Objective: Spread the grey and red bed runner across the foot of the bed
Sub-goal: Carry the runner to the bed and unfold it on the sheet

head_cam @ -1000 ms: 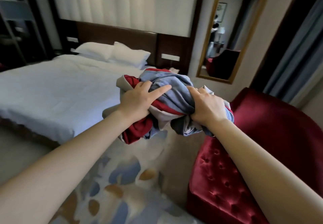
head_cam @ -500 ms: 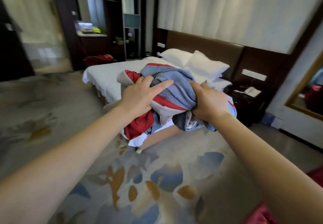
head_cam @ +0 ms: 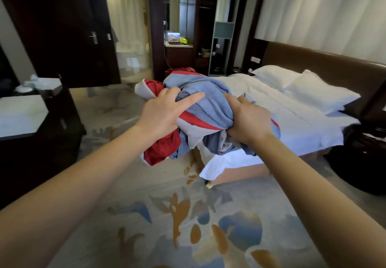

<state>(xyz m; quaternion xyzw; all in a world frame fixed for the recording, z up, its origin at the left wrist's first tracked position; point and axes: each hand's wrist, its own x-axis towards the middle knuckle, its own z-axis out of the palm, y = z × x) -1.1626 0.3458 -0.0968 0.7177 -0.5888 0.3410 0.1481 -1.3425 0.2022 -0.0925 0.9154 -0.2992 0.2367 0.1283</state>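
You have the crumpled grey and red fabric bed runner (head_cam: 200, 119) bunched mid-frame, your left hand (head_cam: 163, 115) and right hand (head_cam: 248, 121) both clamped on it, so unfolding and spreading over the white-sheeted bed (head_cam: 292, 111) at right remains.

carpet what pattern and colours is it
Pale grey carpet with blue and orange-brown leaf-like shapes, clearest in the head view.

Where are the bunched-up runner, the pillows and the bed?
bed runner (head_cam: 208, 109), head view, grey fold between the hands.
pillows (head_cam: 317, 94), head view, top of the nearer white pillow.
bed (head_cam: 292, 125), head view, bare white sheet.
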